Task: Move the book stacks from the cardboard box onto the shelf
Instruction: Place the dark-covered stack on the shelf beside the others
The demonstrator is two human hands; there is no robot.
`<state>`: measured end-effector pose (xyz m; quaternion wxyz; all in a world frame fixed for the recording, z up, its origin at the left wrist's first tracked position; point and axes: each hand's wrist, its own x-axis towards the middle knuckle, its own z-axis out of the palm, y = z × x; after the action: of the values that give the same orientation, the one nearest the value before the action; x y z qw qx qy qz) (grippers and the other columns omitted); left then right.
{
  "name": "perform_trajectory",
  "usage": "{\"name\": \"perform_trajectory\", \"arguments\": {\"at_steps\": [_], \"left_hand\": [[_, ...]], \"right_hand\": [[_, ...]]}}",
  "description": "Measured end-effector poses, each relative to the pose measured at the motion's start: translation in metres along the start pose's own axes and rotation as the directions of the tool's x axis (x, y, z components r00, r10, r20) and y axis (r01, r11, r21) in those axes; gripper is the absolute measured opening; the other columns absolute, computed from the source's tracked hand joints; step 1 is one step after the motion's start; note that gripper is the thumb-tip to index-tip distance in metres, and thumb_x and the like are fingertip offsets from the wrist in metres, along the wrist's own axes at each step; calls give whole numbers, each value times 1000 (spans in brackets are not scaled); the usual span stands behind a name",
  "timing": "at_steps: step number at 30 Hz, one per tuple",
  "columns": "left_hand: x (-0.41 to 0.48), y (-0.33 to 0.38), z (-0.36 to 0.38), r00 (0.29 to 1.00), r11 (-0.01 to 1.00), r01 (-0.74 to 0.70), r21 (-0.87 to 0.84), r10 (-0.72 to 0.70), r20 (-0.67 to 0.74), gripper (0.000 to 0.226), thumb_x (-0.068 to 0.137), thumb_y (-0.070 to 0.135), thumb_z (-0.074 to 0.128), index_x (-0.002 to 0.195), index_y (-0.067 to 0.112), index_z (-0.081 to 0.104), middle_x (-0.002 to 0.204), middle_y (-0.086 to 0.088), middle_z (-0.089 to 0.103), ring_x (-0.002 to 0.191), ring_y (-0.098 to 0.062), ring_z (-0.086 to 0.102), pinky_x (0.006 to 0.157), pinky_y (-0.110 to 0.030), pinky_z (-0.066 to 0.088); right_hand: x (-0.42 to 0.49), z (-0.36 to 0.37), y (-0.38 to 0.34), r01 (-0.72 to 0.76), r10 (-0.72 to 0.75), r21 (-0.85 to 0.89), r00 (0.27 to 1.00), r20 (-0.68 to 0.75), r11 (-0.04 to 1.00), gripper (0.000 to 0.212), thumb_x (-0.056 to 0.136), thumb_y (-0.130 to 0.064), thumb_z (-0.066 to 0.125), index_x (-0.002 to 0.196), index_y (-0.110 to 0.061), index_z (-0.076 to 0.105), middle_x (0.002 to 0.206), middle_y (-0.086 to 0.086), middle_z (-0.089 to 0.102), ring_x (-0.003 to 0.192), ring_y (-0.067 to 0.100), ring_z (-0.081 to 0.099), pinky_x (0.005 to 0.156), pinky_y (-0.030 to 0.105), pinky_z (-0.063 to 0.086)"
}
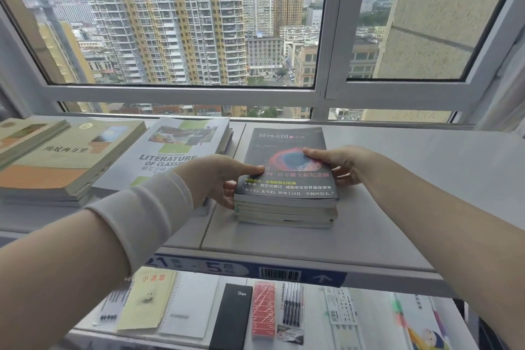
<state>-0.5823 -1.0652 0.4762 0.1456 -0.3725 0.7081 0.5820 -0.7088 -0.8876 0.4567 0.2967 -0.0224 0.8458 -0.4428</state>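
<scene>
My left hand [211, 179] and right hand [341, 165] grip the dark book stack [287, 189]; the left one partly hides the "LITERATURE OF CLASSIC" book [173, 148] beside it.

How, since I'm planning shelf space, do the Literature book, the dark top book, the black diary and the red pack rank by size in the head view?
Largest first:
Literature book, partly behind the left hand
dark top book
black diary
red pack
Diary and pack sit lower down, so true sizes are unsure.
</scene>
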Motion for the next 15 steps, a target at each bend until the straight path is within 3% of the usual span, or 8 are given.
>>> {"name": "perform_trajectory", "arguments": {"at_steps": [4,6,8,10,12,13,14,15], "left_hand": [[3,1,-1,999,986,-34,164,39,-26,53,80,34,71,119,3,52,104,-13,64,92,-25,62,98,-43,49],[0,1,-1,996,978,-76,192,83,-28,56,81,33,71,120,0,51,99,-15,66,84,-25,63,90,-39,53],[-4,3,0,985,955,-148,256,166,-50,65,82,35,70,129,-3,46,106,-18,63,87,-26,64,85,-37,54],[-10,6,-1,951,878,-231,418,295,-94,70,84,40,66,132,-4,41,110,-16,56,91,-26,60,84,-35,54],[-24,12,-4,882,750,-302,588,455,-127,56,86,43,61,114,-5,50,101,-13,55,79,-21,55,69,-28,48],[-31,15,-4,840,691,-325,646,525,-139,47,87,42,60,101,-3,52,98,-14,56,75,-20,54,64,-26,45],[-37,16,-4,793,631,-353,691,593,-136,45,88,41,60,101,-2,53,103,-17,56,81,-23,56,67,-28,45],[-42,16,-3,748,578,-391,716,653,-118,51,88,39,60,115,-3,51,117,-20,55,98,-28,57,80,-32,46]], "right_hand": [[2,-3,-1,17,-16,-112,1000,4,994,50,79,-56,60,105,-15,52,77,-2,54,72,12,53,81,29,38],[-4,-3,0,32,-34,-144,999,-9,989,59,78,-58,58,116,-13,52,89,1,59,83,14,56,89,32,40],[-16,-3,0,42,-49,-166,998,-40,985,70,78,-61,57,124,-9,51,113,8,59,108,23,55,96,35,43],[-33,-5,-1,98,-138,-260,980,-141,961,65,79,-62,54,111,-5,54,109,11,57,103,27,55,86,34,47],[-51,-7,-2,110,-260,-431,916,-306,895,59,82,-61,51,98,-4,57,99,11,58,94,27,57,76,32,45],[-61,-7,0,101,-319,-497,870,-376,862,62,83,-60,52,107,-3,58,109,12,60,103,29,57,82,34,45],[-69,-6,3,85,-361,-540,827,-430,837,68,82,-59,53,120,-3,53,124,13,57,115,31,53,90,36,44],[-79,-3,6,72,-394,-570,793,-465,819,73,82,-58,54,129,-3,47,134,14,51,123,32,49,96,39,41]]}}
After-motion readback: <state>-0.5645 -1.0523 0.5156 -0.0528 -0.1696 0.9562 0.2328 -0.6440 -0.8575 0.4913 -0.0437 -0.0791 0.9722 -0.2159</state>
